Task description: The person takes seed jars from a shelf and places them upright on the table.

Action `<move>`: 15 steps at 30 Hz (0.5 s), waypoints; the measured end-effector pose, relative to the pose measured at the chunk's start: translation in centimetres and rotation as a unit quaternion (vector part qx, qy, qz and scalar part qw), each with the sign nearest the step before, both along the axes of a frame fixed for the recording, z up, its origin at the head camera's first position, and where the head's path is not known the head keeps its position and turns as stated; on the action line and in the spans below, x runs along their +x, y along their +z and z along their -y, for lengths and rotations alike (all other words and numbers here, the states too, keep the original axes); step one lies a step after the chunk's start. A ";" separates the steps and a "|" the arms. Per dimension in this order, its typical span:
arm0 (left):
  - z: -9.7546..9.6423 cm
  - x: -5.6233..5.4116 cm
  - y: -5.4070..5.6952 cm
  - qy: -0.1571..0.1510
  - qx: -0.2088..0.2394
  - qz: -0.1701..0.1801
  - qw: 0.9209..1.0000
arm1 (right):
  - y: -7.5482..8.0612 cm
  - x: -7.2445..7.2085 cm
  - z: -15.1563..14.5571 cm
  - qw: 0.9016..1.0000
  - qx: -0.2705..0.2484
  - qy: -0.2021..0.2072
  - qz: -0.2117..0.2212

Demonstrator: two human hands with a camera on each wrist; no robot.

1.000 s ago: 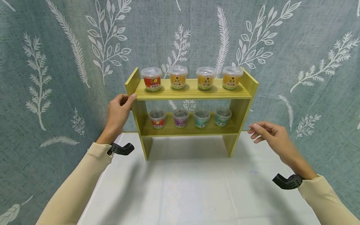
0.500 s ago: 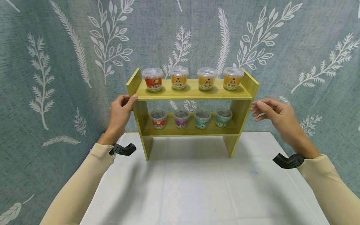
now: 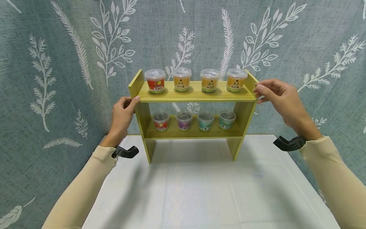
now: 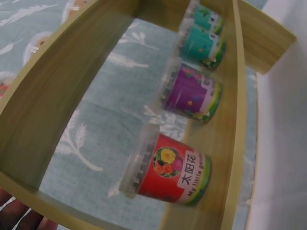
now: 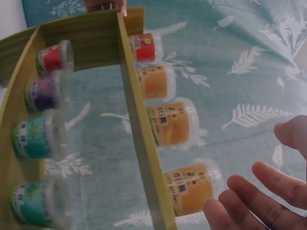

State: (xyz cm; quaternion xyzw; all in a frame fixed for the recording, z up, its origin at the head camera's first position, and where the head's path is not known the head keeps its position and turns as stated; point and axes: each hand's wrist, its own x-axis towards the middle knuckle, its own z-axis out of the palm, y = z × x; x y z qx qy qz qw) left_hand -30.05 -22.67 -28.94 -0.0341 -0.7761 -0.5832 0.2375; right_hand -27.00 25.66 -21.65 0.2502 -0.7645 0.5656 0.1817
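A two-tier yellow-green wooden shelf (image 3: 183, 96) stands mid-table in the head view. My left hand (image 3: 121, 116) grips its left side panel, thumb on the front edge and fingertips behind, partly hidden. At the upper right side panel, my right hand (image 3: 281, 100) has loosely bent fingers, fingertips right beside the panel's edge. The right wrist view shows those fingers spread near an orange-labelled cup (image 5: 192, 189). Along the top board are a red-labelled cup (image 3: 155, 84) and 3 orange-labelled lidded cups. Below sit a red cup (image 3: 161, 126), a purple cup (image 3: 184, 124) and two teal cups (image 3: 205, 124).
A white cloth covers the table (image 3: 197, 197) under and in front of the shelf. Behind it hangs a grey-green curtain (image 3: 200, 19) with white leaf patterns, which also runs along both sides. Black camera mounts sit on both wrists.
My right hand has risen from beside the shelf's lower right to its upper right side panel, moving slightly inward. My left hand keeps its hold; shelf and cups stay put.
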 end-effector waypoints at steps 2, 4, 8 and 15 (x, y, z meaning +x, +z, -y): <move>0.0 -0.1 -0.1 -0.005 0.006 0.000 1.000 | 0.5 -0.3 0.2 0.999 0.028 -0.025 -0.007; 0.1 -0.2 -0.1 -0.010 0.013 -0.001 1.000 | 1.0 -0.6 0.4 0.997 0.055 -0.051 -0.014; 0.2 -0.3 -0.2 -0.022 0.036 -0.015 0.999 | 1.8 -1.4 0.7 0.992 0.085 -0.090 -0.023; 0.3 -0.4 -0.2 -0.014 0.065 -0.056 0.996 | 3.0 -3.1 1.0 0.990 0.083 -0.106 -0.047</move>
